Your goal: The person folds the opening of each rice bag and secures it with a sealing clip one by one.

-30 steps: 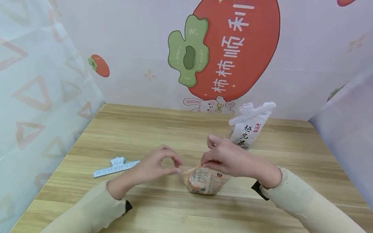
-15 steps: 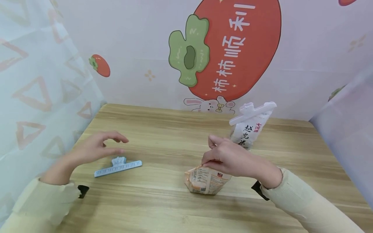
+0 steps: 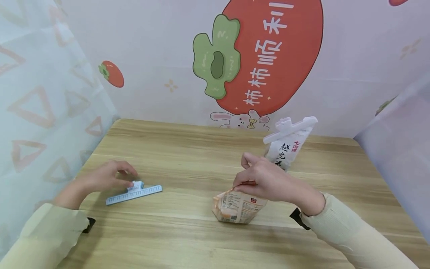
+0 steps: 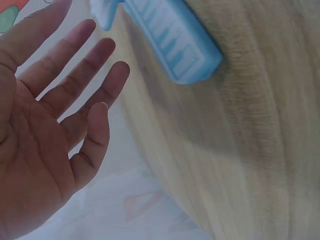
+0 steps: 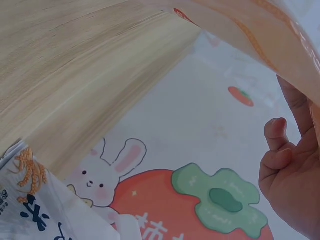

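My left hand [image 3: 109, 177] hovers with loosely bent fingers over the blue bag clip [image 3: 134, 194], thumb tip right at its handle. In the left wrist view, the fingers [image 4: 70, 87] are spread and the clip's ribbed bar [image 4: 175, 45] lies beyond them. My right hand [image 3: 265, 179] pinches the folded top of an orange-and-white printed food bag [image 3: 238, 209], which stands on the table. The bag's film [image 5: 250, 30] crosses the top of the right wrist view, and part of the right hand [image 5: 295, 165] shows beneath it.
Behind the right hand stands a white rice bag [image 3: 289, 147], its top held by a white bag clip [image 3: 290, 129]. The wooden table [image 3: 188, 157] is enclosed by a printed backdrop [image 3: 151, 45] at the back and sides.
My left hand has left the orange-and-white bag, moved left and come down to the blue bag clip. The right hand keeps its pinch on the bag top, nearly still.
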`<state>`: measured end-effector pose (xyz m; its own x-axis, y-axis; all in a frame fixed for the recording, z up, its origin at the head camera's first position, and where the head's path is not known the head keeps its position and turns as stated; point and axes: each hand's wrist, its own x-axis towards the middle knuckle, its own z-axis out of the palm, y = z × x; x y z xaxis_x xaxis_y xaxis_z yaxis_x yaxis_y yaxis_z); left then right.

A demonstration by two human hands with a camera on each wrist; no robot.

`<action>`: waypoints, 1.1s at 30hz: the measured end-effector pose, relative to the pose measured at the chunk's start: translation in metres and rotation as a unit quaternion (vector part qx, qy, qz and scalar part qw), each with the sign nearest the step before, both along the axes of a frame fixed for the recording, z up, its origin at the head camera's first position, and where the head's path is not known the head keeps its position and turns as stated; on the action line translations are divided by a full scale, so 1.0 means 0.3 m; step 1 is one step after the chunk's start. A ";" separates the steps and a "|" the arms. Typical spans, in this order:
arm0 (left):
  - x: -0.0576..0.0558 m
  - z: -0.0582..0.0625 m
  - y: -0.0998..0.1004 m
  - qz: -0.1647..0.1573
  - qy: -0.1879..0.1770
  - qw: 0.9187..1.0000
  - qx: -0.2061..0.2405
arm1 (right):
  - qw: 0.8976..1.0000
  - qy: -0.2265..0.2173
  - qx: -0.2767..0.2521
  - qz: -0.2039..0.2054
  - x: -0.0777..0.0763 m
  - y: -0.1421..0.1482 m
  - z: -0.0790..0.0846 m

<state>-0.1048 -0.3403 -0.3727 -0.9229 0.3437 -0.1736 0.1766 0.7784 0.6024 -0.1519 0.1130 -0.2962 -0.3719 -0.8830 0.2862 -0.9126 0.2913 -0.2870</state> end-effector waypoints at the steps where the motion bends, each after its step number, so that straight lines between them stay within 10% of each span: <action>1: 0.000 -0.003 -0.001 0.002 -0.006 1.000 -0.002 | 1.000 -0.004 -0.001 0.000 -0.001 0.000 0.000; 33: 0.014 0.027 0.061 -0.026 -0.029 0.999 -0.033 | 1.000 -0.019 -0.007 -0.005 -0.016 0.007 -0.011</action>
